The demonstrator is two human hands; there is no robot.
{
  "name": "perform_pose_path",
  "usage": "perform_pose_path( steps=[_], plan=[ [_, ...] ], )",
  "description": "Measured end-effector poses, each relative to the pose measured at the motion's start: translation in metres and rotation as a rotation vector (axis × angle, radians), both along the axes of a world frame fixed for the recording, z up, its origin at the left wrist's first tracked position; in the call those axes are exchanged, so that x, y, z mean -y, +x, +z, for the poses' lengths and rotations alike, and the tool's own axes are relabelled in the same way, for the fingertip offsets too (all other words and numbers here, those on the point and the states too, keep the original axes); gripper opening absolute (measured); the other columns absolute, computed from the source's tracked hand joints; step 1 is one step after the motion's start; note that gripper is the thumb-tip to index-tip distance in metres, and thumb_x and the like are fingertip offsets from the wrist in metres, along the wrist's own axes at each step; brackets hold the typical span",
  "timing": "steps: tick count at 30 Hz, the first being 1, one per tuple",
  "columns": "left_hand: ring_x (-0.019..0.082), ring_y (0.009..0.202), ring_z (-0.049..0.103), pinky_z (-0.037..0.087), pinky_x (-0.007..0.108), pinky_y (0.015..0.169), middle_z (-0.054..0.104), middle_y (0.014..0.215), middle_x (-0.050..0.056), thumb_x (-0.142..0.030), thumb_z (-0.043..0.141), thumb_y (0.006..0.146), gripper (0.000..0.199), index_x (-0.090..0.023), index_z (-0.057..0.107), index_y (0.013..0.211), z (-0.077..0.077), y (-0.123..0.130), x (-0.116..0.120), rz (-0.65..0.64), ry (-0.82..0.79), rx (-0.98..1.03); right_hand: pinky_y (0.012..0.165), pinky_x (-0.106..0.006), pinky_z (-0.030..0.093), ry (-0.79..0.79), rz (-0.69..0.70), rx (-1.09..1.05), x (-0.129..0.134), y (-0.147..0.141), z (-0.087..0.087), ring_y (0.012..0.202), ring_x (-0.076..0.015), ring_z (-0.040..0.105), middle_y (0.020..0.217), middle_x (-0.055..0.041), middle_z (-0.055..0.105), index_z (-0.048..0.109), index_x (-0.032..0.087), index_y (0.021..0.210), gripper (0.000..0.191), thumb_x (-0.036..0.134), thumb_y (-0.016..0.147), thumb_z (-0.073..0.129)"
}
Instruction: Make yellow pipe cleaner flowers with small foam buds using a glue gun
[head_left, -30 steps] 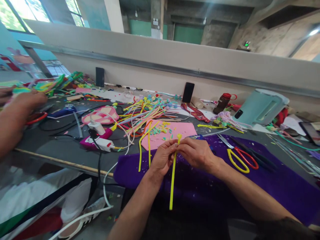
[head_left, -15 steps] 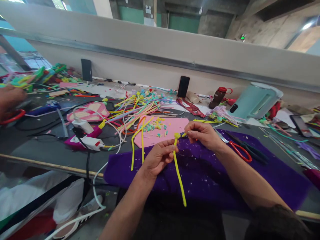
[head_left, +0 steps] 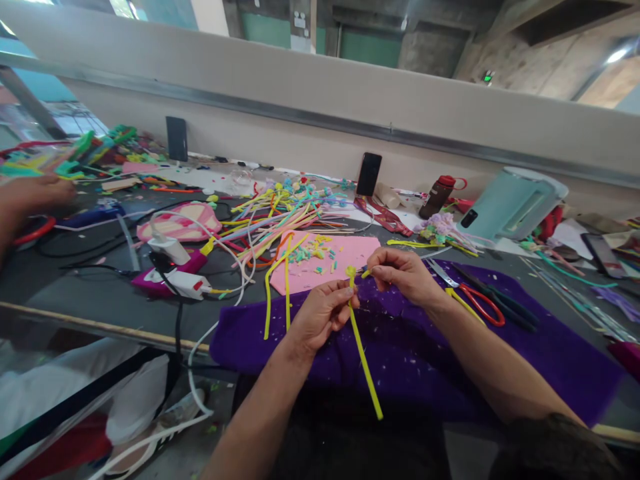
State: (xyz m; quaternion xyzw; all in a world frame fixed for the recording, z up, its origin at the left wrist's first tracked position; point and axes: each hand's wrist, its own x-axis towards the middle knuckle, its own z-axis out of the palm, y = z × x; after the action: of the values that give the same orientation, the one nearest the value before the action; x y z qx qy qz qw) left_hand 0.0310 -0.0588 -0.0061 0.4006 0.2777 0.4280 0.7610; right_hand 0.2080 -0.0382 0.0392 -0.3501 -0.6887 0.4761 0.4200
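Note:
Between finger and thumb, my left hand (head_left: 325,313) pinches a long yellow fuzzy stem (head_left: 364,360) that has a small curled knob at its top and hangs down over the purple cloth (head_left: 400,380). My right hand (head_left: 400,272), just to the right of the knob, pinches a short yellow piece (head_left: 366,274). Behind my hands lies a pink sheet (head_left: 350,252) with small green and yellow bits on it. Red-handled scissors (head_left: 481,303) rest on the cloth by my right forearm.
Another person's hand (head_left: 43,193) is at the far left. A power strip (head_left: 165,280) with cables, a pile of coloured stems (head_left: 285,213), an upright phone (head_left: 369,175), a brown bottle (head_left: 437,197) and a teal box (head_left: 515,203) stand or lie around.
The curled knob looks smaller, and the stem's lower end has swung right. A yellow strip now shows beside my right forearm. The other person's hand has moved right.

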Motion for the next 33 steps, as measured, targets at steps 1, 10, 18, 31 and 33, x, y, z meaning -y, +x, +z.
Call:
perform_pose_path(
  steps=[1,10,18,31,33],
  plan=[
    [0.0,0.031,0.037,0.022,0.012,0.028,0.058,0.06,-0.001,-0.03,0.062,0.07,0.02,-0.012,0.054,0.069,0.0001,0.0,0.0003,-0.008,0.012,-0.009,0.045,-0.02,0.036,-0.001,-0.005,-0.006,-0.0001,0.0001,-0.0004,0.045,-0.0064,0.045,0.06,0.0035,0.049,0.055,0.015,0.076,0.018,0.032,0.074,0.059],
    [0.001,0.029,0.038,0.023,0.012,0.027,0.058,0.055,-0.002,-0.033,0.065,0.067,0.025,-0.013,0.051,0.066,-0.0025,0.0001,0.0004,0.07,0.014,-0.035,0.045,-0.02,0.036,-0.007,-0.019,-0.024,0.0012,0.0007,0.0019,0.044,-0.0064,0.044,0.056,0.0042,0.048,0.056,0.015,0.075,0.019,0.033,0.073,0.06],
    [0.001,0.028,0.035,0.02,0.014,0.028,0.062,0.057,0.002,-0.034,0.058,0.072,0.023,-0.011,0.06,0.074,-0.0031,0.0013,0.0021,0.067,0.083,-0.087,0.043,-0.02,0.035,-0.023,-0.014,-0.03,0.0006,0.0023,0.0045,0.043,-0.0068,0.044,0.055,0.0039,0.049,0.055,0.015,0.073,0.02,0.034,0.072,0.061],
    [0.0,0.026,0.029,0.011,0.015,0.029,0.056,0.049,-0.001,-0.031,0.049,0.078,0.022,-0.012,0.058,0.071,-0.0012,-0.0004,0.0043,-0.081,0.081,-0.123,0.049,-0.02,0.035,-0.012,0.028,-0.03,-0.0033,0.0059,0.0036,0.052,-0.0074,0.044,0.062,0.0024,0.05,0.056,0.015,0.074,0.018,0.032,0.072,0.062],
    [0.0,0.025,0.028,0.01,0.015,0.029,0.055,0.047,-0.001,-0.031,0.05,0.077,0.022,-0.012,0.058,0.07,-0.0013,-0.0006,0.0044,-0.097,0.08,-0.145,0.053,-0.021,0.035,0.042,0.036,-0.004,-0.0032,0.0059,0.0044,0.057,-0.0082,0.044,0.067,0.0009,0.051,0.056,0.015,0.073,0.017,0.031,0.073,0.061]
  ],
)
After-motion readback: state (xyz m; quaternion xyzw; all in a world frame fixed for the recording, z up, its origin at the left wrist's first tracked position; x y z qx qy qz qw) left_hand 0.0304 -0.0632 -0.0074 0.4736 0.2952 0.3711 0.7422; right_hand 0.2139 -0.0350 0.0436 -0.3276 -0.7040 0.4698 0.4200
